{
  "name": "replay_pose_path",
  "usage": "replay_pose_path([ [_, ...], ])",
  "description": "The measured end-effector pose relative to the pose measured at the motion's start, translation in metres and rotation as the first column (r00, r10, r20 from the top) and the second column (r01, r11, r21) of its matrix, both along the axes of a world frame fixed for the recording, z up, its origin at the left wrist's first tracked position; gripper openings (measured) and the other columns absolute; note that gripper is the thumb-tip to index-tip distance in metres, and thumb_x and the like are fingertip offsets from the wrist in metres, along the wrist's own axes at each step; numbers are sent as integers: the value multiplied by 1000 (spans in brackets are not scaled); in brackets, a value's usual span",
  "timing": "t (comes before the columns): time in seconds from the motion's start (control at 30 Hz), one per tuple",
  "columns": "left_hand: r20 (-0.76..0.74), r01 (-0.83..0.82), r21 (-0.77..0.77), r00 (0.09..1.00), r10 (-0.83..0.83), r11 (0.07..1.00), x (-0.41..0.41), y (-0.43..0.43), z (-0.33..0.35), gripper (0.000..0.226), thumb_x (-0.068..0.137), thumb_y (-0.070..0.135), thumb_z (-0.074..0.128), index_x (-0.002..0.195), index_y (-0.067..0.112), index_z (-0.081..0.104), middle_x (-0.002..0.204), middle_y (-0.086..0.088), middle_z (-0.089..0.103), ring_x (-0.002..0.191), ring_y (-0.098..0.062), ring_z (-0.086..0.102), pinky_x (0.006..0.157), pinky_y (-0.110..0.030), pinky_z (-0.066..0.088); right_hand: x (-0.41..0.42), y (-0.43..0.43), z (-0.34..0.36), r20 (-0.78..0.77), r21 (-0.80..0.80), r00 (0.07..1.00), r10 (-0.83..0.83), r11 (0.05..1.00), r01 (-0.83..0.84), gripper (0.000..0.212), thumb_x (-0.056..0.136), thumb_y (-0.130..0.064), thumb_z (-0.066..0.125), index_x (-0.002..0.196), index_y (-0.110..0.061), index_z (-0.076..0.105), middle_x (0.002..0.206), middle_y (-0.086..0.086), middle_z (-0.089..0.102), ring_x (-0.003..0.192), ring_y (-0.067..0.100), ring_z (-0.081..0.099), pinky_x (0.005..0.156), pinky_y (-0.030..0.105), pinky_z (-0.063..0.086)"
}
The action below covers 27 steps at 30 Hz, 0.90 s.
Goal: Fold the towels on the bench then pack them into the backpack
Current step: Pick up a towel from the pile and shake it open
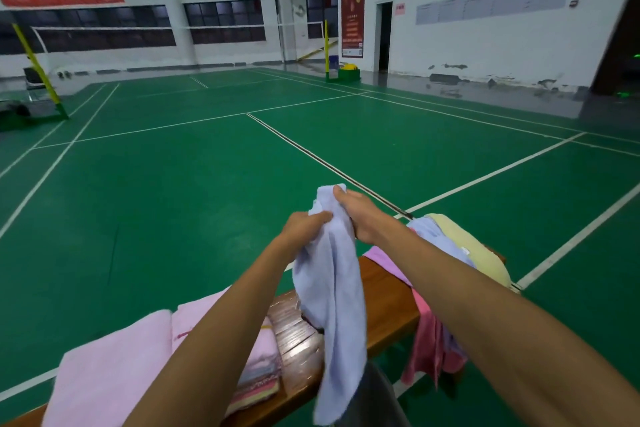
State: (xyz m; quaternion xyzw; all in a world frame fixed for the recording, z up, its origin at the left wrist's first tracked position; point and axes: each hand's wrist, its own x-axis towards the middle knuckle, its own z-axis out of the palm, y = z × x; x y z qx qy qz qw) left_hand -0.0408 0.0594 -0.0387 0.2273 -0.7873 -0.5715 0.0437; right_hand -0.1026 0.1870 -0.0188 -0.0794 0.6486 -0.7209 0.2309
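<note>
Your fingers (320,217) are curled into the pale blue towel (334,291): your left hand (304,227) pinches a bunch of cloth just below the top, and your right hand (356,215) grips the top edge above it, the two hands almost touching. The green court floor (207,201) with its white lines fills most of the view; the red banners and poster on the far walls carry writing too blurred for you to read. The wooden bench (384,298) runs from lower left to upper right beneath your arms. The towel you hold hangs with its long axis near vertical, top at your hands, lower end dropping past the near edge of the bench. On the bench to your left lies a spread pink towel (114,364) beside a stack of folded towels (259,371). To your right sits a heap: a yellow towel (474,253), a blue one (433,236) and a darker pink towel (429,350) hanging over the bench edge. A small white tag on the heap is illegible.
</note>
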Motion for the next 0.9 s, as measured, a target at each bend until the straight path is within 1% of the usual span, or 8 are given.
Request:
replay_pose_path([
  [0.07,-42,-81,-47,996,79,996,4,5,5,32,88,40,60,88,9,67,99,-12,70,83,-27,65,72,-34,51,0,-1,-3,10,-37,1000,-2,999,2,42,105,-38,51,136,-9,54,126,17,67,113,33,67,99,50,54],
  [0.17,-55,-188,-101,982,183,977,1,2,6,36,100,29,43,106,0,64,115,-21,64,99,-35,60,78,-35,41,-1,-3,-2,39,-125,997,-71,989,76,43,103,-41,54,128,-7,61,120,18,70,110,33,69,98,49,55],
  [0.3,21,-359,267,930,367,894,-3,-16,-5,37,99,20,42,119,-3,63,123,-25,65,95,-33,64,88,-43,53,-5,2,2,69,-17,986,-151,988,152,39,99,-33,62,123,-2,62,114,18,71,104,33,70,94,49,57],
  [0.4,14,-416,342,899,438,843,2,-31,-10,47,103,44,42,115,0,57,112,-16,65,91,-30,61,81,-39,52,-12,12,15,134,-171,977,-165,967,187,43,99,-29,63,127,3,62,117,20,71,104,33,70,90,45,58],
  [0.5,28,-389,310,916,400,868,6,-45,-8,83,79,85,52,95,4,54,86,-8,58,77,-25,57,68,-35,50,-21,28,29,171,-277,975,-140,943,184,58,88,-48,71,122,-2,66,114,21,72,100,34,70,90,48,57],
  [0.63,-18,-258,292,961,275,921,3,-62,-14,43,83,36,82,99,-2,68,84,-17,67,70,-24,57,63,-35,51,-36,46,22,70,-67,988,-140,987,145,48,80,-42,82,106,-4,68,104,17,73,89,29,71,90,46,58],
  [0.77,-128,-416,365,864,488,833,2,-68,-5,35,96,42,64,94,7,66,101,-13,68,86,-25,60,78,-37,51,-47,61,22,124,-135,982,-143,978,159,58,78,-44,81,114,-1,69,93,14,74,85,29,70,89,43,57],
  [0.9,-70,-338,274,927,369,900,0,-69,7,46,97,54,56,91,9,62,85,-9,60,73,-23,54,69,-36,51,-40,63,24,146,-151,985,-90,982,113,41,84,-43,77,93,-3,72,95,17,74,85,29,70,83,39,57],
])
